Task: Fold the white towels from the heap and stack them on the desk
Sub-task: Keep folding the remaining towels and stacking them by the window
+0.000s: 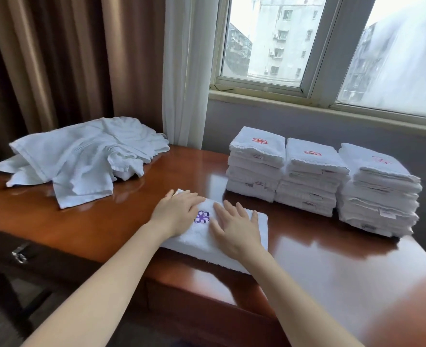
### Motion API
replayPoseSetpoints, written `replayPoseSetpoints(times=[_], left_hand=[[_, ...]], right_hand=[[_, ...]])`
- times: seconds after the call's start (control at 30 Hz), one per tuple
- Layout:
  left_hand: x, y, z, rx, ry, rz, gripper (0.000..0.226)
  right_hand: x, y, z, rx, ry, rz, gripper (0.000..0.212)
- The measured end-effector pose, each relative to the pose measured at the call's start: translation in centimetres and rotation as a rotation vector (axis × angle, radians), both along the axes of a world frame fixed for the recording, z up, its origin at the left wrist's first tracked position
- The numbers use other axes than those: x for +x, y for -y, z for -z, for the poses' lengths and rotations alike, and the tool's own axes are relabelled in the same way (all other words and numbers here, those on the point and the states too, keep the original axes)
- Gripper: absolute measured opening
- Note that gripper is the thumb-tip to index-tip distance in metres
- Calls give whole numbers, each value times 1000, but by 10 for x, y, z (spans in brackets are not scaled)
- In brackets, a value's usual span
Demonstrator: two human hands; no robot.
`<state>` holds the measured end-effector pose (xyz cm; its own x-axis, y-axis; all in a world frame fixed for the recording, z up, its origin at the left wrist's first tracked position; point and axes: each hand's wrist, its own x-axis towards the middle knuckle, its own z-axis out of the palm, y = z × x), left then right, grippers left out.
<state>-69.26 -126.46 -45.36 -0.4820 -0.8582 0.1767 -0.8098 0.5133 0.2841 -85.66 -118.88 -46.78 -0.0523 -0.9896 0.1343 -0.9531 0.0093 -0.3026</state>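
Both palms are down flat on the folded towel [195, 240] at the near edge of the tabletop [332, 259]: the left hand [177, 211] and right hand [234, 226] flank its purple emblem [202, 217], fingers [228, 209] straight and slightly spread, pinching nothing. The heap [81, 156] of loose white towels lies far left. Three stacks [312, 176] of folded towels stand side by side at the right, under the window [269, 46].

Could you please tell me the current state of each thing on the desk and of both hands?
White terry towel with purple embroidered flower: folded, lying flat under both hands.
Left hand: flat, pressing on that towel.
Right hand: flat, pressing on that towel.
Heap of white towels: unfolded, crumpled.
Three stacks of white towels with red emblems: folded, side by side.
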Motion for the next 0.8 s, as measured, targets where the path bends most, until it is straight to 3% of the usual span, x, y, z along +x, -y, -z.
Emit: replayPoseSetpoints(times=[0.3,0.5,0.8], left_hand=[[-1,9,6,185,28,-93,51],[-15,-6,9,132,105,-245,53],[-26,-39,-1,104,113,-377,55]], right_hand=[[-14,1,2,-89,134,-58,53],[-34,-4,-1,-326,302,-124,24],[-44,-32,5,-470,140,-118,18]])
